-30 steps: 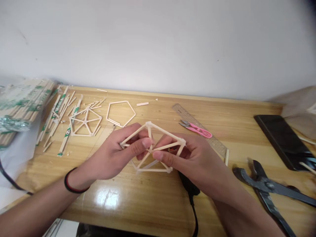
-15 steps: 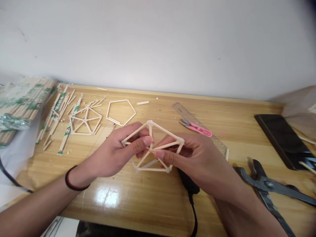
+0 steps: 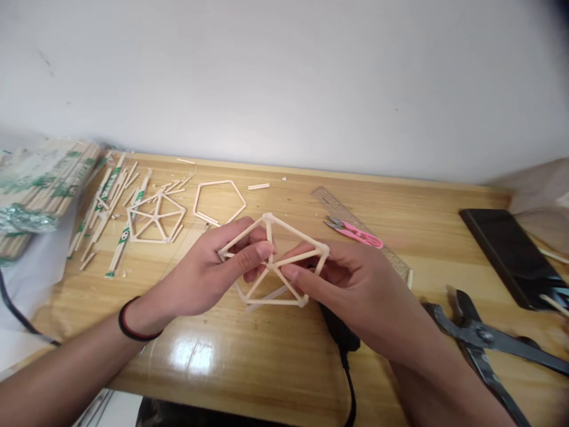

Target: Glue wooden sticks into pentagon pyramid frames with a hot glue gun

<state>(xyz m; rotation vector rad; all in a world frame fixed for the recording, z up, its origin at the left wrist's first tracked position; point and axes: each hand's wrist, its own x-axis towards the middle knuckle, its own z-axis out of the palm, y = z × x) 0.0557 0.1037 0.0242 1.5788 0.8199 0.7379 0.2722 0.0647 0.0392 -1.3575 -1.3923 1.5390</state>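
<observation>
Left hand (image 3: pixel 222 270) and right hand (image 3: pixel 351 279), both clamped on spoked stick frame (image 3: pixel 272 266), above near half of table (image 3: pixel 249 362).

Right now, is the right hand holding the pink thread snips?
No, the pink thread snips lie beyond the right hand, whose fingers grip the pentagonal wooden-stick frame.

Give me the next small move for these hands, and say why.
Probably a light test press near the centre joint of the pale wooden-stick pentagon: its spokes meet there, and the left hand and right hand both grip it with thumbs beside that joint. Whether it is firm cannot be seen.
</observation>
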